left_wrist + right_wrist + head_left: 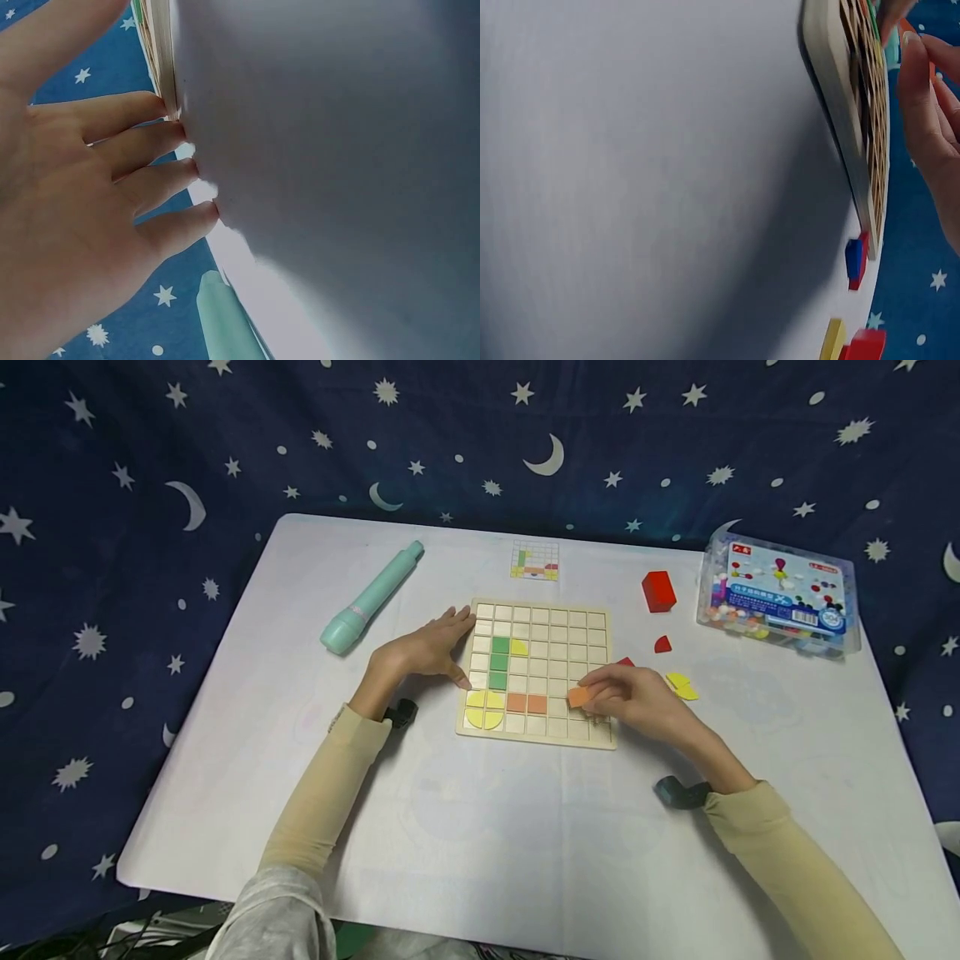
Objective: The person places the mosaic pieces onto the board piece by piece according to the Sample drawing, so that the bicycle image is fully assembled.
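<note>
A wooden grid board (536, 740) lies on the table. My left hand (423, 647) rests at its left edge, thumb and fingers spread and fairly straight; the left wrist view shows the fingertips (180, 133) beside the board's side. Over the board's lower right part, my right hand (637, 697) pinches an orange square tile (577, 697) between thumb and fingers. Set in the grid are a column of green tiles (498, 662), two orange tiles (527, 703), a yellow quarter-circle (518, 647) and yellow quarter-circles forming a disc (484, 710) at the lower left.
Right of the board lie yellow pieces (681, 686), a red quarter-circle (662, 644), a red piece (626, 662) partly hidden by my hand, and a red block (659, 592). A pattern card (535, 561) is behind the board. A teal microphone-shaped object (372, 599) and plastic box (780, 596) flank it.
</note>
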`<state>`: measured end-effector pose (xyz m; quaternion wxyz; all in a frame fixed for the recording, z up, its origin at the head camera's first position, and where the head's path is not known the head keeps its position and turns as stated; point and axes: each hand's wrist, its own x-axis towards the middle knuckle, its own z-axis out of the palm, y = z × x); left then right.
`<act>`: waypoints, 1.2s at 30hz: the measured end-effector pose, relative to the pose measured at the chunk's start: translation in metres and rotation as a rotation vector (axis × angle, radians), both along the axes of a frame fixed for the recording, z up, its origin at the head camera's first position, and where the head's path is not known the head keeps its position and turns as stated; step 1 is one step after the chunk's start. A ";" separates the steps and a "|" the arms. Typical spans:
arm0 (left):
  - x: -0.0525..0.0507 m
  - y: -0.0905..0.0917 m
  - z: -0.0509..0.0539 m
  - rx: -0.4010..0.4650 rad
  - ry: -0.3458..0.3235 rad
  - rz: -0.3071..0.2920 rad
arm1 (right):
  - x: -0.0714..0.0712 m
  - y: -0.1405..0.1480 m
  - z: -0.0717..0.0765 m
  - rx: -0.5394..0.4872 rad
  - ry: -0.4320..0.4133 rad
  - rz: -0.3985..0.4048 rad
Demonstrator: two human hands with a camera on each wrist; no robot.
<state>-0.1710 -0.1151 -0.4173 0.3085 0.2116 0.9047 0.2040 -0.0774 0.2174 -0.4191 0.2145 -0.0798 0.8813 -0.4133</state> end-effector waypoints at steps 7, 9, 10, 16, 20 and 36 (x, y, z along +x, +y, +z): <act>0.000 0.000 0.002 -0.004 -0.007 0.011 | -0.002 -0.015 -0.006 0.010 0.014 0.059; 0.000 0.000 0.001 -0.003 -0.007 0.012 | -0.002 -0.018 -0.007 0.010 0.017 0.063; 0.000 0.000 0.001 -0.004 -0.008 0.013 | -0.002 -0.019 -0.008 0.013 0.020 0.064; -0.001 0.002 0.001 -0.007 -0.005 0.014 | -0.003 -0.023 -0.011 0.041 0.029 0.070; -0.001 0.002 0.001 -0.004 -0.004 0.017 | -0.003 -0.025 -0.012 0.052 0.048 0.078; 0.000 0.002 0.000 -0.007 -0.008 0.013 | -0.005 -0.023 -0.016 0.117 0.139 0.160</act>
